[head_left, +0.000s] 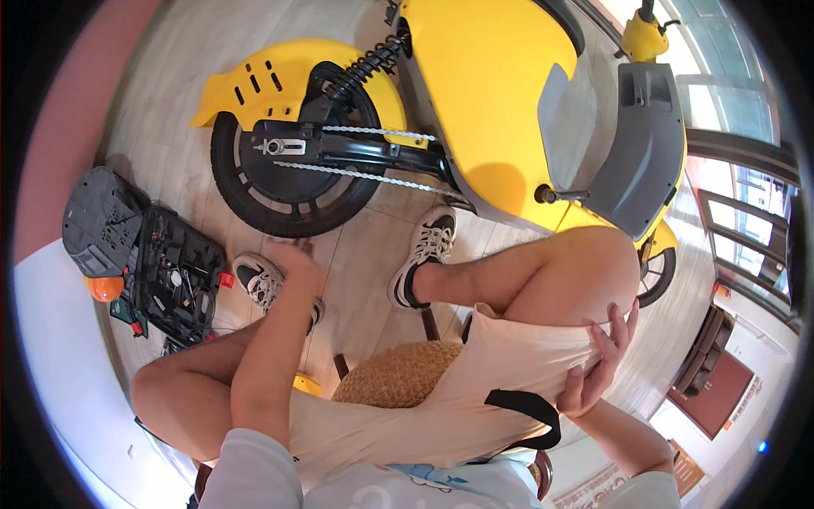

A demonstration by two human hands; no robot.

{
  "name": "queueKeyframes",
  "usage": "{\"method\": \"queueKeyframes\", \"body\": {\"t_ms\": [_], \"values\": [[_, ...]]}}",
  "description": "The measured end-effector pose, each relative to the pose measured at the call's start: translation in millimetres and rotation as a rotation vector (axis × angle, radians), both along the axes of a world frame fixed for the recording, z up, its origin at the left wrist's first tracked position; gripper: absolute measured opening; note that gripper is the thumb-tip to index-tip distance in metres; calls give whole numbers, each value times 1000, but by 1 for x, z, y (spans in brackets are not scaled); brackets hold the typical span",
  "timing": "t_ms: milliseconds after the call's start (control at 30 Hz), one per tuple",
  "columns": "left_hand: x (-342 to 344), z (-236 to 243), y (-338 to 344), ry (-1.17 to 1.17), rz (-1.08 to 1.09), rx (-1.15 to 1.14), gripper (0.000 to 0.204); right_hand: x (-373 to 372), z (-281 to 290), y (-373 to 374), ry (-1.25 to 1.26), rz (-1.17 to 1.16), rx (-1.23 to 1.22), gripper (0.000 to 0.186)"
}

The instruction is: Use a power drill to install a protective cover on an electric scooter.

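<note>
My left hand [292, 259] reaches forward over my shoe [260, 282], just below the rear wheel [280, 208] of a yellow scooter [471, 102]; its fingers are smeared and hard to make out. My right hand [600, 360] lies on the hem of the cream shorts [504, 360] at my right thigh, fingers apart. The scooter's chain [356, 178] runs beside a black swingarm [369, 153], under a coiled shock absorber [369, 64].
An open black tool case [174, 267] lies left of my feet, with an orange round object [103, 288] beside it. I sit on a woven seat [394, 377]. A dark sofa [704, 343] and glass doors [746, 220] are at the right. A wall [51, 356] curves along the left.
</note>
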State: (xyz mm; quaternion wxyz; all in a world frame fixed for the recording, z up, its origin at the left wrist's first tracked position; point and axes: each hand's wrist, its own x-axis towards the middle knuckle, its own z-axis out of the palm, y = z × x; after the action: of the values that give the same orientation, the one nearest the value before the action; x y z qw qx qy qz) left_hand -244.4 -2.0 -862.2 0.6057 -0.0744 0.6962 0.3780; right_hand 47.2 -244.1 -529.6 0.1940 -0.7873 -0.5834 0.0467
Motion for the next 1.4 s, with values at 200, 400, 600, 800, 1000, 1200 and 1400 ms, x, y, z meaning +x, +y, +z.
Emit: {"method": "queueKeyframes", "body": {"t_ms": [200,400,600,800,1000,1200,1400], "values": [[-90,-15,82,102,-11,-27,88,2,-3,-4,22,-12,62,40],[-105,-62,106,-69,-352,223,87,1,-3,-8,29,-32,84,39],[-55,-33,72,268,-273,255,84,1,-2,-4,3,-46,64,40],[-28,-18,66,325,-86,154,91,3,-2,-3,14,-13,52,41],[-45,-48,69,438,-128,168,91,3,-4,-4,-8,-15,63,43],[-108,-92,91,841,-915,239,78,3,-4,-7,-6,-28,60,45],[-48,-49,68,585,-374,223,74,0,-2,0,-18,-58,67,44]]}}
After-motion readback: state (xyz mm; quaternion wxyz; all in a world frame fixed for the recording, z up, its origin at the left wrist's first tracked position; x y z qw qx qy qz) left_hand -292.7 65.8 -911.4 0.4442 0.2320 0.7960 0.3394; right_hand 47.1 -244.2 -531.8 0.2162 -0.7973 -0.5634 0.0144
